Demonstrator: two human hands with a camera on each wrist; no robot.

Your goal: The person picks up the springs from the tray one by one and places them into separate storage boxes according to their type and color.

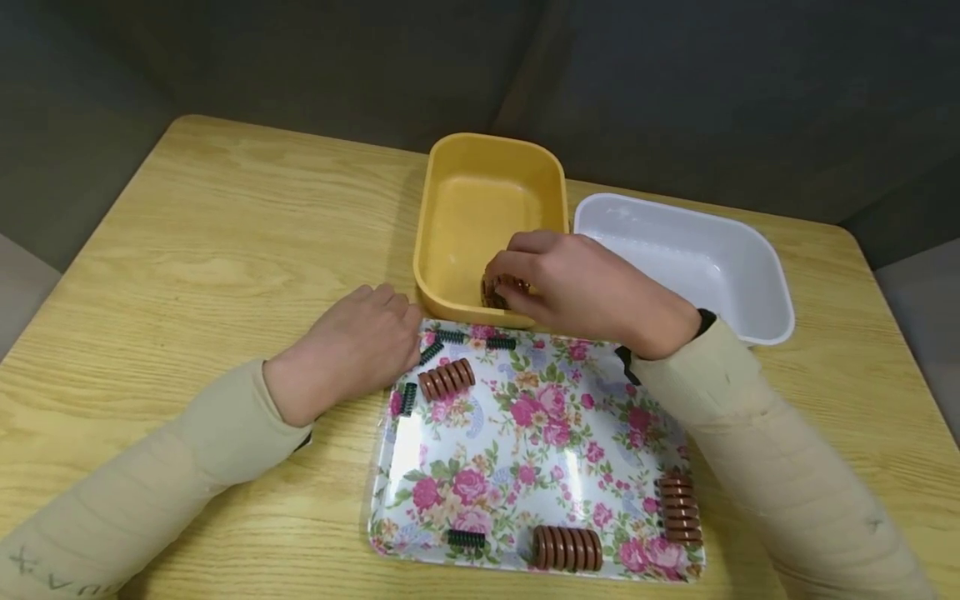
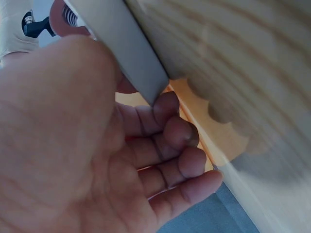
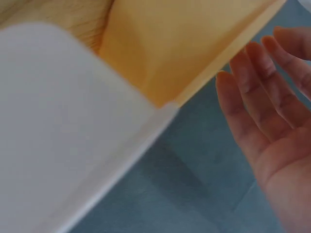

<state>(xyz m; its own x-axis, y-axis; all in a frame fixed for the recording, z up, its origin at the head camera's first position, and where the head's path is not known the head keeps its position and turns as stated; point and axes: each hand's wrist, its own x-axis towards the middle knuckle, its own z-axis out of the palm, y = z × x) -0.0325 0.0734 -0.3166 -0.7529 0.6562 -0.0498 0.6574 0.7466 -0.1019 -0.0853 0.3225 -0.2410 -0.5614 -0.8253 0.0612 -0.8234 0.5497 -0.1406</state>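
My left hand (image 1: 360,346) grips the far left corner of a flowered tray (image 1: 517,479); in the left wrist view its curled fingers (image 2: 177,131) meet the tray's edge. Above the near end of a yellow bin (image 1: 480,212) hovers my right hand (image 1: 562,279). Its fingers (image 3: 255,104) look loosely bent and hold nothing visible in the right wrist view. Partly hidden beneath them is a brown coil spring (image 1: 491,292), apparently in the bin. Three brown springs lie on the tray: one far left (image 1: 447,379), one near the front (image 1: 567,548), one at the right (image 1: 680,510).
Several small dark green springs lie along the tray's left and far edges, and another green spring (image 1: 467,538) is near its front. A white bin (image 1: 772,292) stands right of the yellow one. Everything sits on a wood-grain table (image 1: 225,217) before a dark partition (image 1: 337,67).
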